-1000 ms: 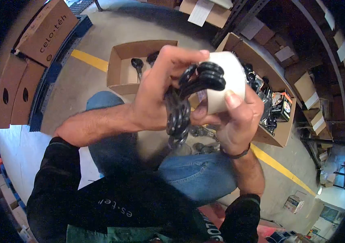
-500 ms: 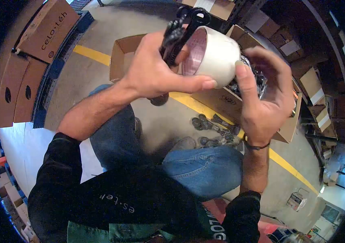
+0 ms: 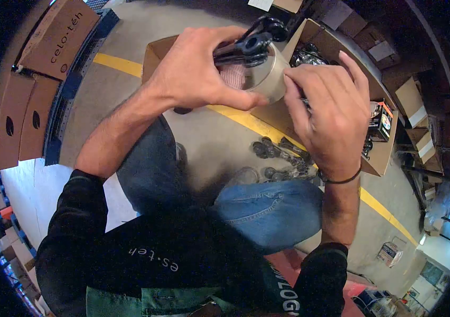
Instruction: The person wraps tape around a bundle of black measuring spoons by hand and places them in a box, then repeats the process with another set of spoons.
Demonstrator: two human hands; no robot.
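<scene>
My left hand (image 3: 196, 71) is wrapped round a bundle of black plastic pieces (image 3: 254, 47) with rounded, holed ends, and also holds a wide roll of tape (image 3: 275, 74). The roll is pale and see-through at its rim, and part of its pinkish core shows beside my fingers. My right hand (image 3: 330, 100) is closed, thumb and forefinger pinched at the roll's right edge. Whether a loose tape end lies between those fingertips is too small to tell. More black pieces (image 3: 283, 158), some apparently in clear wrap, lie on the floor below.
An open cardboard box (image 3: 381, 158) on the right holds wrapped black items and a small printed box (image 3: 381, 121). Behind my left hand stands another carton (image 3: 153, 58). Cartons (image 3: 58, 47) on a blue pallet are at left, shelving at right. My bent knees (image 3: 267, 211) are below.
The tape roll has turned and tilted in my left hand. My right hand has gone from spread fingers around the roll's far side to a pinch at its edge.
</scene>
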